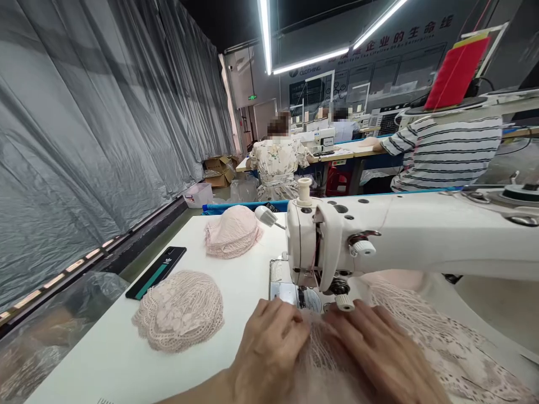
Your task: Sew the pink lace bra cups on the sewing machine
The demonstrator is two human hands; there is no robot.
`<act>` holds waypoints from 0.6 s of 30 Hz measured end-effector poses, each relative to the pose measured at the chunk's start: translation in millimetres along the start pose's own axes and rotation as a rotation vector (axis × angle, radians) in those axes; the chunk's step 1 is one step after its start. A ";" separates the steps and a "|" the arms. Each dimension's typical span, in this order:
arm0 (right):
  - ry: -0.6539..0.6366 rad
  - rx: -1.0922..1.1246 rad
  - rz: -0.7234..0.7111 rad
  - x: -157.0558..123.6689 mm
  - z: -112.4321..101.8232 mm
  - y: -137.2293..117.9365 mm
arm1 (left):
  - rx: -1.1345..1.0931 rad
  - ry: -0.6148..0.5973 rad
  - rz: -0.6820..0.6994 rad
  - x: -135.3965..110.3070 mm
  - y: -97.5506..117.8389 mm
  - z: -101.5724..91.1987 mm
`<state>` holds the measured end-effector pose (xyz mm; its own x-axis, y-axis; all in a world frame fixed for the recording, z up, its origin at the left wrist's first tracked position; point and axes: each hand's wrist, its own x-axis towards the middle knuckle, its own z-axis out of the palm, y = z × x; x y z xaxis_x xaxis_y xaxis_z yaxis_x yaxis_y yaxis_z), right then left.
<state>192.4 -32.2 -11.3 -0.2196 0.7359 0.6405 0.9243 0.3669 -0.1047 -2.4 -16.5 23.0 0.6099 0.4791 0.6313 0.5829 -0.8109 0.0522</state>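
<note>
Pale pink lace fabric point(322, 350) lies under the front of a white sewing machine point(396, 233), just before the presser foot point(301, 296). My left hand point(273, 342) is closed with curled fingers on the left edge of this lace. On its right side my right hand point(374, 348) grips the lace, its long fingers pressed down close to the needle area; the thumb is hidden. More lace point(433, 325) spreads to the right of my right hand, below the machine arm. The fabric between the hands is partly blurred.
A stack of lace pieces point(181, 311) and a pink moulded cup point(233, 233) lie on the white table point(105, 359), beside a dark phone-like case point(156, 272). A red thread cone point(457, 73) stands upper right. People point(278, 163) sit ahead. Grey curtains point(84, 112) hang left.
</note>
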 end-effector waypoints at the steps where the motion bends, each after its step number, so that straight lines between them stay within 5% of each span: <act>1: 0.037 -0.032 -0.029 -0.8 1.4 -0.3 | -0.001 -0.003 0.027 -0.1 0.3 2.7; 8: 0.064 -0.093 -0.189 -0.2 3.1 -10.4 | 0.039 -0.258 0.004 -4.8 -6.7 14.6; 18: 0.025 -0.060 -0.348 29.6 4.2 9.8 | 0.085 -0.320 -0.051 27.6 -46.5 42.3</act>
<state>193.7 -4.4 3.4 -0.5177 0.5579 0.6486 0.8122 0.5587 0.1677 10.0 48.6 5.3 0.7085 0.6108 0.3534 0.6518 -0.7584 0.0041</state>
